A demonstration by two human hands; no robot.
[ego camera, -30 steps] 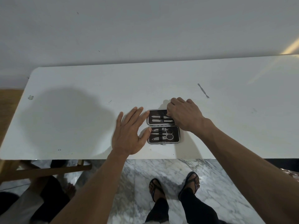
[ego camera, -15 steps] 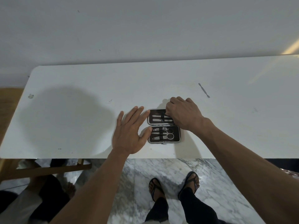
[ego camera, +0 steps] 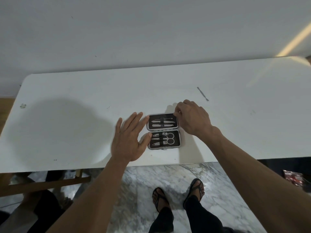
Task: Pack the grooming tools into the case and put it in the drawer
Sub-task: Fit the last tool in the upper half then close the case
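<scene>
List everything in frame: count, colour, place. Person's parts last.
grooming case: 1, black lining with grey rim, lying open near the table's front edge
tools in case: several, silver; three in the far half, scissors and others in the near half
loose metal tool: 1, grey, on the table behind and right of the case
table: 1, white, against the wall
wall: 1, white
floor: grey marble
red package: 1, floor at right; unclear what
left hand: flat, fingers at the case's left side
right hand: fingers at the far half's right edge
feet: 2, black sandals
</scene>
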